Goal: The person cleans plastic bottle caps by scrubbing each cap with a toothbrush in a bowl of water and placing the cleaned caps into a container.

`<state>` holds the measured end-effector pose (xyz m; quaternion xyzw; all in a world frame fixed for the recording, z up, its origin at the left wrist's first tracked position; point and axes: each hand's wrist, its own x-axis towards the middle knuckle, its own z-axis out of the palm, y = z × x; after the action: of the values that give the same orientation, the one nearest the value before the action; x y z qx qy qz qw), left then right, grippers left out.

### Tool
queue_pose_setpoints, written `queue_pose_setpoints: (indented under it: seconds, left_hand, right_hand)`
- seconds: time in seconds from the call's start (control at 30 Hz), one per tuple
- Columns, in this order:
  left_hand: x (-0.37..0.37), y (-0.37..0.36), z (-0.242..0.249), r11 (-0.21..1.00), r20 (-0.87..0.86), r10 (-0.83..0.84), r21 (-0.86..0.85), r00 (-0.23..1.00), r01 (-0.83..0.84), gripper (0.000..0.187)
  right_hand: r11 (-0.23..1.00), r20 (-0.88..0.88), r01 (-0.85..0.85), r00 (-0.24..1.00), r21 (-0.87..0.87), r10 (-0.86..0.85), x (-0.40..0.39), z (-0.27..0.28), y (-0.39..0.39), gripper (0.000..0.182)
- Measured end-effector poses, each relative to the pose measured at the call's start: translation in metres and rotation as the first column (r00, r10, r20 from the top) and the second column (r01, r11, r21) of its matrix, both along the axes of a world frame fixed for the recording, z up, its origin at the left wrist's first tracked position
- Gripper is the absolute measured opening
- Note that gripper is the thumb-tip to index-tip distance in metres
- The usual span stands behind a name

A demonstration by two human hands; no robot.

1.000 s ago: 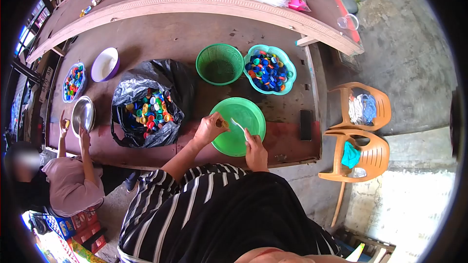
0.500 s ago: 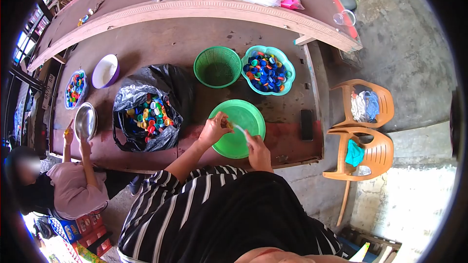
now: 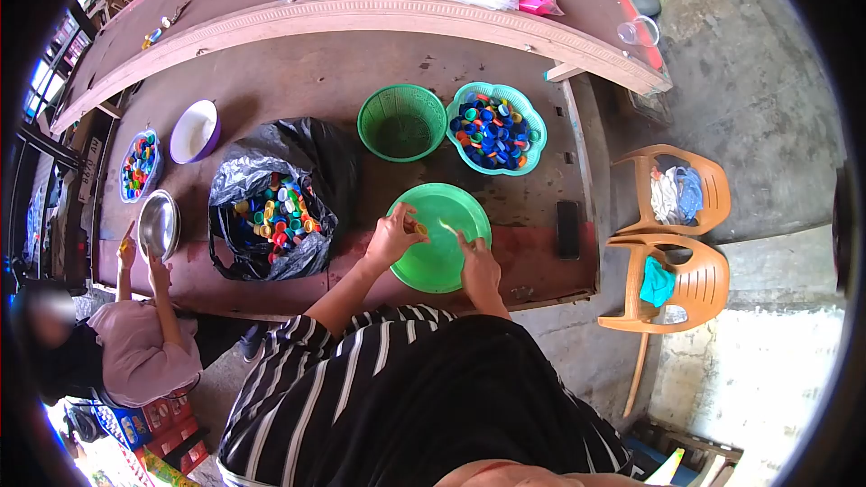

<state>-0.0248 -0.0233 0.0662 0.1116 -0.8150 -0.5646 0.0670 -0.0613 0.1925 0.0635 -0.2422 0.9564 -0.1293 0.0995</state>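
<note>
Over the light green basin (image 3: 433, 275), my left hand (image 3: 393, 236) pinches a small yellow-orange bottle cap (image 3: 420, 229). My right hand (image 3: 480, 265) grips a slim, pale tool (image 3: 449, 226), whose exact kind I cannot make out. Its tip points toward the cap, with a gap between them. To the left, a black plastic bag (image 3: 338, 162) stands open, full of bottle caps (image 3: 280, 216) in many colours. Behind the basin sits a dark green basket (image 3: 401, 95). Beside that, a turquoise basket (image 3: 536, 117) holds mostly blue caps (image 3: 492, 133).
A phone (image 3: 567, 230) lies near the table's right edge. At left are a purple bowl (image 3: 208, 146), a steel bowl (image 3: 160, 225) and a small basket of caps (image 3: 139, 165). Another person (image 3: 144, 347) works there. Brown chairs (image 3: 708, 284) stand at right.
My right hand has shifted slightly down and right, drawing the pale tool away from the cap. My left hand stays nearly in place with the cap.
</note>
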Motion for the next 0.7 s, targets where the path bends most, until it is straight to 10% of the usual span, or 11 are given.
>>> queue_pose_setpoints:
  seconds: [0.53,0.7]
  left_hand:
    - [-0.004,0.006,-0.004,0.999,0.011,-0.034,-0.037,0.999,0.034,0.060]
    - [-0.003,0.003,-0.007,0.998,0.033,-0.064,-0.024,0.997,0.065,0.034]
  right_hand:
    - [0.965,0.084,-0.034,0.995,-0.261,0.058,0.028,0.049,0.003,0.050]
    - [0.993,0.007,-0.006,1.000,-0.120,0.007,0.004,0.018,0.005,0.052]
